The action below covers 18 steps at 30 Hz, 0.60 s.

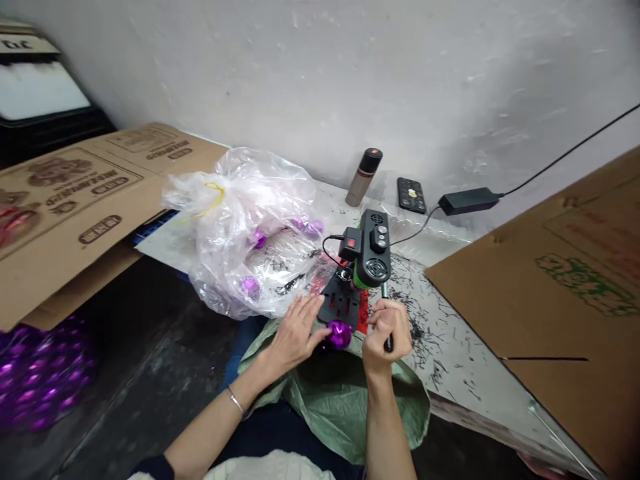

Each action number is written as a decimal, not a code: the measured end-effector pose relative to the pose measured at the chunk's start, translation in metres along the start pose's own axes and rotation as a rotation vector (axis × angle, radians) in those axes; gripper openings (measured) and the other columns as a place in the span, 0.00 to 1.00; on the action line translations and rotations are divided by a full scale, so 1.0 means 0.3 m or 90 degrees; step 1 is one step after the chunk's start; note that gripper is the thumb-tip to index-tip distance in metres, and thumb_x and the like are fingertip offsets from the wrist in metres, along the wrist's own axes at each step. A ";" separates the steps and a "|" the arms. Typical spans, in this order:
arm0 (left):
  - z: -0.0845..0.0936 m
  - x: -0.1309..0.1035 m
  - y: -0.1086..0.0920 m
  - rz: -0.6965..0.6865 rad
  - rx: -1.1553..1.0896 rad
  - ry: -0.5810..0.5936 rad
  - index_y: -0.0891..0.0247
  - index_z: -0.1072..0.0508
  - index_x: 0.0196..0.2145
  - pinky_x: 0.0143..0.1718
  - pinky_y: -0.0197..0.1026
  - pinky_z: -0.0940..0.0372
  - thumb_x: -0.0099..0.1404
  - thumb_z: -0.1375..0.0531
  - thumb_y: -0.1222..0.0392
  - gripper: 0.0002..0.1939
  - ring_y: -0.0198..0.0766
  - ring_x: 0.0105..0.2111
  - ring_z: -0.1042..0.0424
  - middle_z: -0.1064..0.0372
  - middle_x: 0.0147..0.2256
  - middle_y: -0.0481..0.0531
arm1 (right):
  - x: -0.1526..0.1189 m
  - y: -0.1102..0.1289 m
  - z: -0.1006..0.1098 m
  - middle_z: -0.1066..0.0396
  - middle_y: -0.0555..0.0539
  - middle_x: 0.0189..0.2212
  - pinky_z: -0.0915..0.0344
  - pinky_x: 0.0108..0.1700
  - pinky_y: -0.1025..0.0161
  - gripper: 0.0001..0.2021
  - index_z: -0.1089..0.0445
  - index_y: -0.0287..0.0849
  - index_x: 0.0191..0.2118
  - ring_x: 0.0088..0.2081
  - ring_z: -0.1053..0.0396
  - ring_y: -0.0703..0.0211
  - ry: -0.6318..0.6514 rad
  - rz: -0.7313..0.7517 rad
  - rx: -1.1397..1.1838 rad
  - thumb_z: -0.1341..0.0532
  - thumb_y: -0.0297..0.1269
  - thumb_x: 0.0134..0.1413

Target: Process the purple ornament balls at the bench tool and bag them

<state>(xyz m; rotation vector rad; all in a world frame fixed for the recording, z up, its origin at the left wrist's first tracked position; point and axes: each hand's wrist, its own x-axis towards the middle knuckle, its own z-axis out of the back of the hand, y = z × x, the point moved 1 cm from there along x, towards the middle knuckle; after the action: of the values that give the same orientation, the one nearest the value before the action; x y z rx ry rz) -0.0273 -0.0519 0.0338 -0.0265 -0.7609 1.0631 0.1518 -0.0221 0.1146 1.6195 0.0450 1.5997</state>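
Note:
A shiny purple ball (339,335) is at the front edge of a small black hand press (340,300). My left hand (296,333) is open beside it, fingers spread, with the thumb near or against the ball. My right hand (387,330) is wrapped round the lever handle (389,345) of the press, to the right of the ball. Over the press stands a black unit (376,248) with round vents and a red-switched box (351,243). Below both hands an open green sack (335,400) spreads over the lap.
A clear plastic bag (250,193) with purple balls lies left of the press. Cardboard boxes (90,193) flank both sides. A bottle (364,177), a phone (411,195) and a power adapter (469,200) are near the wall. Black bits litter the white table (465,363).

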 end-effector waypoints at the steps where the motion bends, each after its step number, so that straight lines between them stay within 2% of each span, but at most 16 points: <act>1: 0.053 0.017 0.033 0.023 0.047 0.013 0.65 0.37 0.69 0.68 0.58 0.39 0.76 0.47 0.59 0.26 0.53 0.62 0.28 0.27 0.61 0.65 | -0.010 -0.007 0.000 0.35 0.51 0.24 0.37 0.36 0.60 0.19 0.37 0.45 0.25 0.32 0.30 0.59 0.000 0.000 -0.003 0.50 0.29 0.71; 3: 0.161 0.065 0.127 0.100 0.148 0.075 0.67 0.29 0.63 0.65 0.58 0.37 0.75 0.51 0.67 0.23 0.51 0.56 0.23 0.22 0.55 0.65 | -0.017 -0.014 0.000 0.35 0.51 0.24 0.38 0.35 0.59 0.19 0.37 0.45 0.25 0.32 0.30 0.58 -0.003 -0.003 -0.008 0.49 0.30 0.71; 6: 0.300 0.128 0.274 0.244 0.291 0.218 0.70 0.25 0.60 0.55 0.58 0.33 0.72 0.49 0.69 0.23 0.56 0.46 0.20 0.18 0.42 0.66 | -0.013 -0.011 0.000 0.34 0.51 0.24 0.40 0.34 0.60 0.19 0.37 0.45 0.25 0.31 0.31 0.59 -0.005 -0.004 -0.010 0.49 0.31 0.71; 9: 0.377 0.144 0.353 0.303 0.355 0.308 0.69 0.22 0.56 0.52 0.56 0.34 0.73 0.46 0.65 0.19 0.58 0.43 0.19 0.18 0.35 0.65 | -0.010 -0.008 -0.002 0.34 0.50 0.25 0.40 0.34 0.60 0.19 0.37 0.45 0.25 0.31 0.31 0.60 -0.006 -0.005 -0.004 0.49 0.30 0.71; 11: 0.388 0.128 0.365 0.298 0.366 0.330 0.68 0.20 0.51 0.53 0.56 0.36 0.73 0.42 0.58 0.16 0.60 0.43 0.20 0.19 0.34 0.66 | -0.011 -0.009 -0.004 0.34 0.51 0.25 0.38 0.36 0.60 0.19 0.37 0.45 0.25 0.32 0.31 0.59 -0.011 -0.003 0.002 0.49 0.30 0.71; 13: 0.371 0.098 0.361 0.279 0.359 0.331 0.68 0.19 0.46 0.54 0.56 0.38 0.71 0.38 0.50 0.18 0.62 0.44 0.20 0.19 0.33 0.68 | -0.015 -0.011 -0.005 0.35 0.51 0.24 0.38 0.36 0.60 0.19 0.38 0.45 0.25 0.32 0.31 0.60 -0.015 -0.005 0.004 0.49 0.30 0.71; 16: 0.311 0.047 0.355 0.245 0.319 0.311 0.64 0.20 0.42 0.51 0.55 0.37 0.67 0.35 0.40 0.23 0.61 0.42 0.21 0.21 0.29 0.65 | -0.021 -0.015 -0.006 0.34 0.50 0.26 0.38 0.35 0.60 0.19 0.38 0.45 0.25 0.31 0.31 0.60 -0.011 -0.012 0.009 0.49 0.31 0.71; 18: 0.266 0.022 0.359 0.219 0.298 0.289 0.62 0.20 0.43 0.48 0.54 0.36 0.64 0.33 0.36 0.25 0.60 0.39 0.21 0.21 0.28 0.62 | -0.023 -0.017 -0.005 0.33 0.50 0.26 0.37 0.34 0.60 0.19 0.38 0.45 0.25 0.31 0.31 0.60 -0.013 -0.016 0.016 0.49 0.32 0.71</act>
<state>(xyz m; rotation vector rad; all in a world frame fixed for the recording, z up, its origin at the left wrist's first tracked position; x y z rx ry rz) -0.1551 -0.0181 0.0574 0.0023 -0.0845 1.4764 0.1517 -0.0219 0.1058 1.6486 0.0745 1.5694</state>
